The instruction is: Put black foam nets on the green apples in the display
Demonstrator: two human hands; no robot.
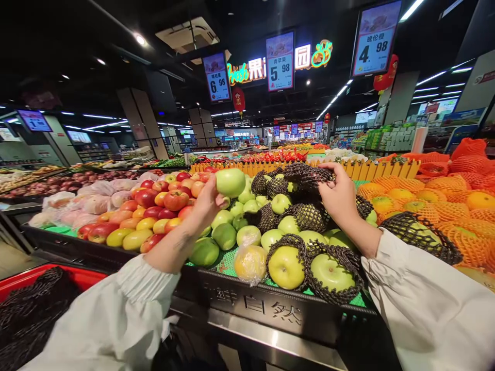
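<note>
My left hand [208, 205] grips a green apple [230, 182] and holds it up above the pile, between the red apples [176, 200] and the green ones [224, 236]. At the back of the green apples, my right hand [341, 195] pinches a black foam net [309, 176] between thumb and fingers. Whether that net has fruit inside cannot be made out. Several green apples nearby sit in similar black nets, such as the large netted apple [332, 272] at the front edge. Beside it lies a yellow fruit in clear plastic wrap [250, 264].
Oranges in orange nets [402, 195] fill the right side. Bagged pink fruit [93, 198] lies to the left. A low yellow fence [371, 170] runs behind the display. At lower left stands a red bin [87, 277] holding black nets. Price screens [280, 62] hang overhead.
</note>
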